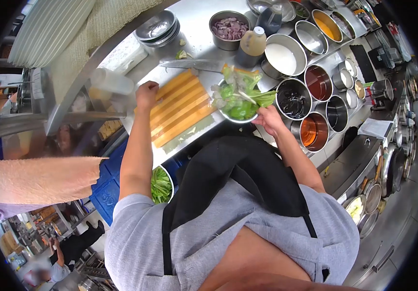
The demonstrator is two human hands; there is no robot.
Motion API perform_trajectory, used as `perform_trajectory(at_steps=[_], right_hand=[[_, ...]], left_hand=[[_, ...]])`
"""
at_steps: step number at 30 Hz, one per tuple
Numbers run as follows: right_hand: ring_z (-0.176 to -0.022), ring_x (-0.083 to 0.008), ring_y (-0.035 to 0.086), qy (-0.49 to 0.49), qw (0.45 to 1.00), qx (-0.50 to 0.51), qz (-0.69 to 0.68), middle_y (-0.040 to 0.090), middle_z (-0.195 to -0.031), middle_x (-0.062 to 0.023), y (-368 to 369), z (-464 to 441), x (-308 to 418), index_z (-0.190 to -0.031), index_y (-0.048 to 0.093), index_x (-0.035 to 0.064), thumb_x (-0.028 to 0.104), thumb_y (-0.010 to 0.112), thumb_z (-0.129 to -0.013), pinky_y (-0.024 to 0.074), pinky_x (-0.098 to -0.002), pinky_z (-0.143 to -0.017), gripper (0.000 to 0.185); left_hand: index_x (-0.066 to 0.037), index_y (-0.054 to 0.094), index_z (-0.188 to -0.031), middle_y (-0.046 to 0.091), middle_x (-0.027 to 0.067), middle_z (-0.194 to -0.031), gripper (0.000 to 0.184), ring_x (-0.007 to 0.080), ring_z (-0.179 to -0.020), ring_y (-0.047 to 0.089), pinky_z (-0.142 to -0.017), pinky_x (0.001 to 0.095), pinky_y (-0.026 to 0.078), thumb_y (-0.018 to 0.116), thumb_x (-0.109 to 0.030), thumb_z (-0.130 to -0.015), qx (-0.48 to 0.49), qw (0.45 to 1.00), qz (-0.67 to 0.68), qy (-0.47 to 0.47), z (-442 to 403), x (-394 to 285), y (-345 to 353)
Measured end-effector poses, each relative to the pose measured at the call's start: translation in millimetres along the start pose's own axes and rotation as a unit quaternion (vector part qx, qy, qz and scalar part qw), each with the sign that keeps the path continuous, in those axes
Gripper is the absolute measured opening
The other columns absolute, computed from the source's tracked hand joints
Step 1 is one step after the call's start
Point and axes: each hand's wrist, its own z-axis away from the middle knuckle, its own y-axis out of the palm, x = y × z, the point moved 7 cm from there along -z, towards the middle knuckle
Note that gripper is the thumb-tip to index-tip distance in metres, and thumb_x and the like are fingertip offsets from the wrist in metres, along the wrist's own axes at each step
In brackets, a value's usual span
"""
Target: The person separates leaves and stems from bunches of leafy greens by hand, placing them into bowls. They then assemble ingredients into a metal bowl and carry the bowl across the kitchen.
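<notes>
My left hand point(147, 95), its fingers curled closed, is at the left edge of the striped wooden cutting board point(180, 109); what lies inside the fingers, if anything, is hidden. With my right hand point(269, 121) I grip the near right rim of a metal bowl point(245, 121). Leafy greens point(240, 99) and pale pieces fill this bowl, some sticking out over the rim. The bowl is just right of the board. Beyond the board's far edge a large knife point(194, 64) lies flat on the steel counter.
Stacked metal bowls point(155, 26), a pot of chopped purple onion point(230, 29) and a capped bottle point(252, 46) stand at the back. Pots of sauces point(293, 98) and white liquid point(281, 58) crowd the right. Below the counter is a container of cut greens point(161, 185). Another person point(68, 254) is at lower left.
</notes>
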Motion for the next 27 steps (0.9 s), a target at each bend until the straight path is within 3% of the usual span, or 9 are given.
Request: perform_trajectory(at_steps=[4,6,8,9,15,18,20,24,27], right_hand=[[-0.077,-0.0208,0.069,0.011,1.0,0.01,0.008,0.067,-0.1,-0.0128,2,-9,-1,-0.115,0.054,-0.0022,0.004,0.05,-0.09,0.0598,-0.0317,-0.064,0.026],[-0.077,-0.0206,0.069,0.005,1.0,0.008,0.014,0.067,-0.101,-0.013,6,-9,6,-0.116,0.053,-0.0018,0.005,0.05,-0.09,0.0597,-0.0314,-0.064,0.027],[-0.077,-0.0205,0.069,-0.002,1.0,0.012,0.014,0.066,-0.102,-0.0137,7,-18,6,-0.117,0.053,-0.0022,0.004,0.05,-0.09,0.0597,-0.0315,-0.064,0.027],[-0.077,-0.0207,0.069,0.003,1.0,0.009,0.015,0.066,-0.102,-0.0138,10,-20,6,-0.116,0.052,-0.0025,0.004,0.05,-0.091,0.0597,-0.0316,-0.064,0.027],[-0.076,-0.0219,0.067,-0.011,1.0,-0.002,-0.001,0.063,-0.099,-0.0126,34,-26,8,-0.113,0.052,-0.0036,0.004,0.052,-0.09,0.0598,-0.0338,-0.065,0.025],[-0.077,-0.0215,0.066,-0.014,1.0,-0.018,-0.008,0.062,-0.099,-0.0123,42,-24,10,-0.112,0.052,-0.0032,0.004,0.052,-0.09,0.0593,-0.0349,-0.068,0.024],[-0.078,-0.0213,0.065,-0.016,1.0,-0.015,-0.008,0.061,-0.099,-0.0122,44,-22,9,-0.111,0.052,-0.0028,0.004,0.052,-0.09,0.0589,-0.0356,-0.07,0.023],[-0.077,-0.0206,0.064,-0.021,1.0,-0.004,-0.003,0.061,-0.099,-0.012,44,-25,7,-0.112,0.052,-0.0027,0.003,0.051,-0.09,0.0586,-0.0346,-0.069,0.023],[-0.075,-0.0197,0.064,-0.025,1.0,0.001,0.005,0.062,-0.1,-0.0116,47,-21,8,-0.112,0.053,-0.0026,0.003,0.051,-0.09,0.0585,-0.0341,-0.069,0.023]], left_hand=[[-0.004,0.072,-0.098,0.072,0.0161,-0.087,0.022,0.0236,-0.082,0.07,-0.075,0.0342,0.053,0.068,-0.015,-0.079,0.032,0.998,-0.007,-0.056,35,17,-5],[-0.004,0.072,-0.097,0.07,0.0158,-0.091,0.022,0.0275,-0.083,0.068,-0.077,0.0369,0.053,0.07,-0.015,-0.077,0.009,0.999,-0.037,-0.023,51,6,3],[-0.005,0.071,-0.096,0.066,0.0169,-0.095,0.021,0.0331,-0.087,0.064,-0.078,0.041,0.051,0.07,-0.016,-0.078,-0.074,0.988,-0.097,0.097,65,-11,6],[-0.006,0.069,-0.094,0.062,0.0195,-0.097,0.019,0.0375,-0.091,0.06,-0.08,0.0445,0.049,0.068,-0.017,-0.079,-0.074,0.991,-0.082,0.077,66,-4,12],[-0.007,0.069,-0.093,0.063,0.02,-0.096,0.014,0.0376,-0.093,0.061,-0.08,0.0453,0.049,0.064,-0.015,-0.083,-0.045,0.987,-0.15,0.032,54,-5,17],[-0.006,0.069,-0.094,0.064,0.0187,-0.096,0.014,0.0373,-0.092,0.061,-0.08,0.0452,0.049,0.062,-0.013,-0.084,-0.029,0.994,-0.068,0.085,54,-48,21],[-0.005,0.069,-0.093,0.064,0.0174,-0.094,0.013,0.0364,-0.091,0.061,-0.08,0.0444,0.049,0.062,-0.013,-0.084,-0.048,0.988,0.003,0.149,68,-125,20],[-0.007,0.069,-0.094,0.063,0.0143,-0.092,0.014,0.034,-0.089,0.061,-0.078,0.0432,0.049,0.064,-0.014,-0.082,-0.069,0.931,0.106,0.343,94,-250,46],[-0.009,0.07,-0.094,0.065,0.0101,-0.095,0.018,0.0289,-0.089,0.061,-0.079,0.0407,0.049,0.073,-0.016,-0.078,-0.031,0.93,-0.018,0.367,87,-271,90]])
